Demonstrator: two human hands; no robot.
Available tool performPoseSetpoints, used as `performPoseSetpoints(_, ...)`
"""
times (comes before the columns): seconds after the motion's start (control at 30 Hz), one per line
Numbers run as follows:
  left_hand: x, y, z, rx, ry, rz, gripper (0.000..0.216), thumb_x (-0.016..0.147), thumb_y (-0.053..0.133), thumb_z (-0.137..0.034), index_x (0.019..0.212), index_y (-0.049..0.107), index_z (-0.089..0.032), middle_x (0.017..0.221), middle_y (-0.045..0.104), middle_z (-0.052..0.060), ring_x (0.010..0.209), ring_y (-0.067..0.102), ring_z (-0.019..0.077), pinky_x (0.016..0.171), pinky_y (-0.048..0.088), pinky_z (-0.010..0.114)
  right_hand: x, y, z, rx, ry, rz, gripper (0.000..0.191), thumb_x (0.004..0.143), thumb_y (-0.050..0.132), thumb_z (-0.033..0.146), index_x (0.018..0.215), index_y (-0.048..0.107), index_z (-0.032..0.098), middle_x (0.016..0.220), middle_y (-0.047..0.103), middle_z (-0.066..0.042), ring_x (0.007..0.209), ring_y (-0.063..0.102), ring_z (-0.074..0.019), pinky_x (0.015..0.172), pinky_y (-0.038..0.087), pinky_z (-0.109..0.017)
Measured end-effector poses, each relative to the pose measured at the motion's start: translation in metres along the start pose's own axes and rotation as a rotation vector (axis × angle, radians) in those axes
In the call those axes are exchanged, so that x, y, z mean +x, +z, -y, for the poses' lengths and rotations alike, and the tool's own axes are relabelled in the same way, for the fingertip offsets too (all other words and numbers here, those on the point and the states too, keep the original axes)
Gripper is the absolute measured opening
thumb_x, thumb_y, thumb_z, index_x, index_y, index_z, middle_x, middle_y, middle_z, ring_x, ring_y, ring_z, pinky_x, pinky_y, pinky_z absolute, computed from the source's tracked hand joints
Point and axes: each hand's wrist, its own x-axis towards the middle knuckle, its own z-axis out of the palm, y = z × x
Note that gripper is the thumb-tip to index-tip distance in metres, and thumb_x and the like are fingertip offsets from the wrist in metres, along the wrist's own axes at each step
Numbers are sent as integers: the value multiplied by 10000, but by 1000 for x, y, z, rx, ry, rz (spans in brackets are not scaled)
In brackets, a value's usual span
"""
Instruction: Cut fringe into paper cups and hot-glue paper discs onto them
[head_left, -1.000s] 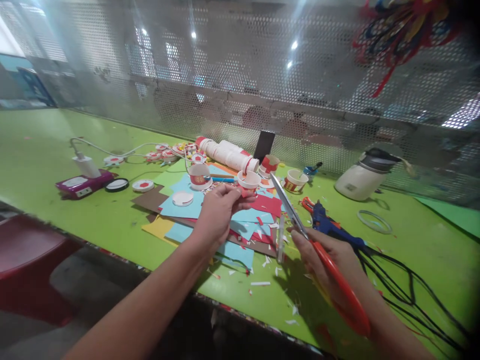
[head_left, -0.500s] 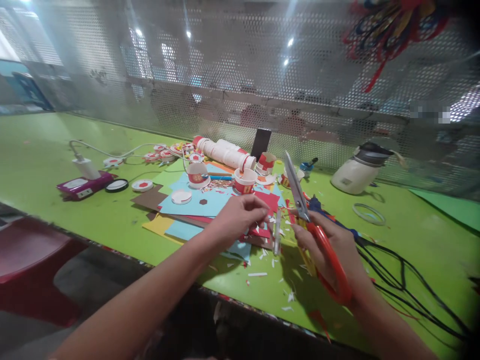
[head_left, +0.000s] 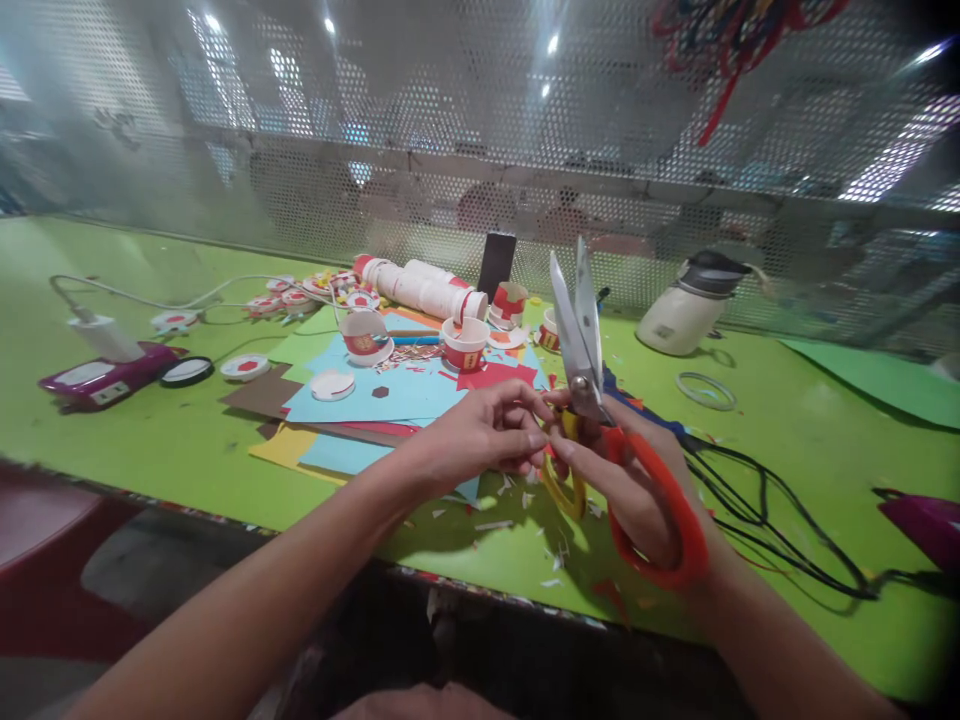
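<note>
My right hand (head_left: 637,480) has its fingers through and around the red-handled scissors (head_left: 589,350), whose blades point up and stand slightly apart. My left hand (head_left: 502,430) is closed in a pinch, its fingertips meeting those of my right hand. A speck of red shows between the fingertips, too small to name. Behind and below them is a yellow loop (head_left: 566,490), partly hidden by my right hand. Beyond my left hand, a red paper sheet (head_left: 499,375) and light blue paper (head_left: 420,395) lie on the table.
On the green table (head_left: 480,545) lie paper scraps. Farther back are a paper cup (head_left: 465,345), another cup (head_left: 365,340), a row of stacked cups (head_left: 420,288) and a dark upright slab (head_left: 497,265). A jug (head_left: 682,310) and black cable (head_left: 780,540) are right; a purple power strip (head_left: 112,375) is left.
Both hands have come together, fingertips now meeting. The scissors have turned more upright and their blades have parted. The view has swung right, bringing a purple object in at the right edge.
</note>
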Motion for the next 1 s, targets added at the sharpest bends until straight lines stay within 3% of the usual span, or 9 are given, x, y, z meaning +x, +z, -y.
performPoseSetpoints(0.17,1,2,7,-215,-66,-133,200,718,671,-286,835,614,-135,725,623,49,619,588,108,588,421,224,-3,3,-1,-65,-26,-197,314,794,602,252,1102,580,199,748,581,13,600,546,-116,572,467,-257)
performPoseSetpoints(0.5,-4,14,15,-162,26,-240,147,725,674,-249,796,656,-122,724,622,43,667,557,100,626,403,224,-8,14,0,-101,-146,-353,306,798,594,154,1100,574,196,769,575,28,642,556,-90,605,482,-204)
performPoseSetpoints(0.83,-3,10,21,-55,64,-274,208,729,670,-319,804,648,-126,730,604,35,658,542,111,655,429,269,-8,14,-4,-162,-190,-299,211,806,580,142,1011,580,192,771,557,31,625,533,-76,566,458,-184)
performPoseSetpoints(1.0,-3,11,17,-30,23,-260,219,732,666,-324,761,628,-110,722,601,36,628,527,95,617,409,245,-7,13,0,-123,-198,-235,313,801,579,138,1113,551,152,742,532,31,581,521,-65,532,457,-167)
